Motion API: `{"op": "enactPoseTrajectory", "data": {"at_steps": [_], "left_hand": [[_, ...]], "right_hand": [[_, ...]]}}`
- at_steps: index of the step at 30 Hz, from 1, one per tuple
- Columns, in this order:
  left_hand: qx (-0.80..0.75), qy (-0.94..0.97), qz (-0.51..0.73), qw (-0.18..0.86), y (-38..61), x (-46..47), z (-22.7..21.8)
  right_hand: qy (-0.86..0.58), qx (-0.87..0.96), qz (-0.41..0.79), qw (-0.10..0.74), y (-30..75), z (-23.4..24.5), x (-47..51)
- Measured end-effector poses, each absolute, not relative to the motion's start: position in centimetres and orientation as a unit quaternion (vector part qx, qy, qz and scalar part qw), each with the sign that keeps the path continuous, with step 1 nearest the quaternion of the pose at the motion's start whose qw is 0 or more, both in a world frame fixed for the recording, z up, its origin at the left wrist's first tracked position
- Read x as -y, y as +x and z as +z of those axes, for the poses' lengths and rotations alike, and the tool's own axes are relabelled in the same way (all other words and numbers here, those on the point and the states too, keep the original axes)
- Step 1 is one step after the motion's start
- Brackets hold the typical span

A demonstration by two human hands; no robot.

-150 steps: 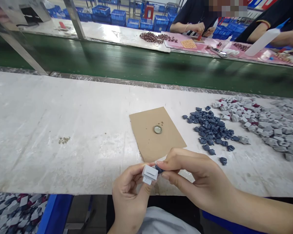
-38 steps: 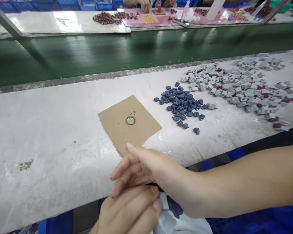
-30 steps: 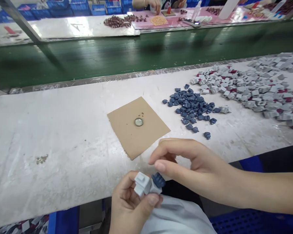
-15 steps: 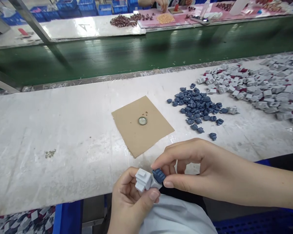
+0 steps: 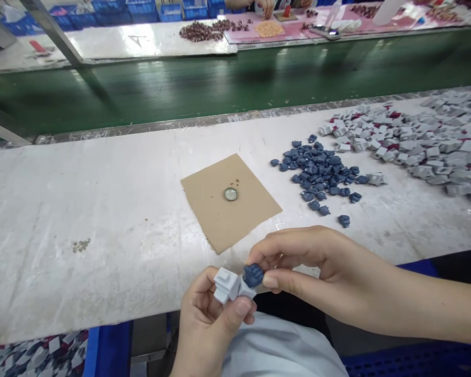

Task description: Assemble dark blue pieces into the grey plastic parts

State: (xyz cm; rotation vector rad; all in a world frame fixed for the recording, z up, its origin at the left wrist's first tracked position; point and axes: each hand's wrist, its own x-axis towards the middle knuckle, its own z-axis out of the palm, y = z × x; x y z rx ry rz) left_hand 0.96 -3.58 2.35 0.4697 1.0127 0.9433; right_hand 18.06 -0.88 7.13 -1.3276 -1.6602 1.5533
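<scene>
Near the table's front edge, my left hand (image 5: 215, 319) is closed on a light grey blocky plastic piece (image 5: 226, 283), gripping it between thumb and fingers. My right hand (image 5: 302, 262) pinches a small dark blue moulded part (image 5: 253, 275) by thumb and fingertips. The blue part touches the right end of the grey piece; whether it is seated there I cannot tell. Beyond the hands lies a brown cardboard square (image 5: 208, 209) with a metal bottle cap (image 5: 231, 194) on it.
Right of the cardboard is a pile of dark blue parts (image 5: 317, 167). Behind it spreads a heap of grey pieces (image 5: 424, 141). A blue bin (image 5: 108, 351) of pieces stands below at left. Past the green conveyor (image 5: 180, 94), another person's hand (image 5: 266, 8) is at a far table.
The blue part has turned in my right fingers and now shows a different face. Both hands have shifted only slightly; the view has moved a little.
</scene>
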Motion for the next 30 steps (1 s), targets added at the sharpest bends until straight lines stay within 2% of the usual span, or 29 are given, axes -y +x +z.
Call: {"op": "enactPoseTrajectory", "data": {"at_steps": [30], "left_hand": [[-0.459, 0.280, 0.431, 0.725, 0.9, 3.5, 1.9]], "right_hand": [[-0.414, 0.698, 0.504, 0.294, 18.6, 5.7, 1.0]]}}
